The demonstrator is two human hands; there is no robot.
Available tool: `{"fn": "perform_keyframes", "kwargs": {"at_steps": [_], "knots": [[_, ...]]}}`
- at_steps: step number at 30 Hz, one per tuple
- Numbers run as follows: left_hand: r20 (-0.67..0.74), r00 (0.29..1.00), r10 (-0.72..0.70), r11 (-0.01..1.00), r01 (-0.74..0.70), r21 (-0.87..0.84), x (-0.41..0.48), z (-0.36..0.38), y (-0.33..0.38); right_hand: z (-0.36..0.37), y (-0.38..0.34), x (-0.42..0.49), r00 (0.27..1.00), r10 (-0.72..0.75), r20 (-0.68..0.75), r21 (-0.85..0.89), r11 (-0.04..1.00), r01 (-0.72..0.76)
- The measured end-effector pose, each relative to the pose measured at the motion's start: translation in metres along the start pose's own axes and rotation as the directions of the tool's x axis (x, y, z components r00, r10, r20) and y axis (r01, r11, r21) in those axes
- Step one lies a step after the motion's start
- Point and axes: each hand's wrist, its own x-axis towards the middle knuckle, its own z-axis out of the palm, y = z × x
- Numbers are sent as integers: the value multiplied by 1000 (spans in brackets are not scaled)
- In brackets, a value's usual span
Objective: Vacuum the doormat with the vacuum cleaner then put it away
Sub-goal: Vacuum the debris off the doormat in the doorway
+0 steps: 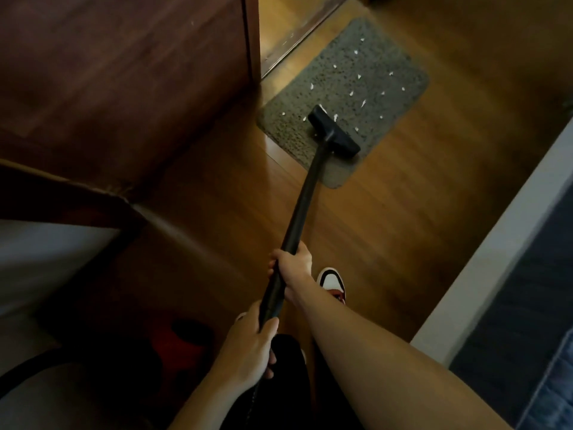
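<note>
A grey doormat (356, 85) lies on the wooden floor by a doorway, dotted with several white scraps. The vacuum's black floor head (333, 130) rests on the mat's near end. Its black wand (302, 209) slants back toward me. My right hand (293, 268) grips the wand higher up. Lower down, my left hand (251, 346) grips the wand near the hose end. The vacuum's red body (183, 346) sits in shadow at the lower left, and its dark hose (37, 364) curves away from it.
A dark wooden cabinet (124, 88) stands close on the left. A white ledge (496, 237) with a dark panel runs along the right. My shoe (331, 282) is planted on the floor just right of the wand. The door threshold (297, 35) lies beyond the mat.
</note>
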Motion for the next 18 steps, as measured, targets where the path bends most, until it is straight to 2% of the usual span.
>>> {"fn": "perform_keyframes", "kwargs": {"at_steps": [9,12,15,18], "knots": [[-20,999,-31,999,31,-20,17,0,-25,10,22,10,999,36,10,-8,999,-35],[-26,1000,6,1000,-5,6,18,0,-29,14,26,9,1000,22,2,-40,999,-22],[-22,999,43,998,-44,-35,20,-2,-32,14,30,8,1000,0,28,-43,999,2],[16,1000,22,995,-20,-98,27,-3,-39,11,35,11,999,-10,39,-46,999,11]]}}
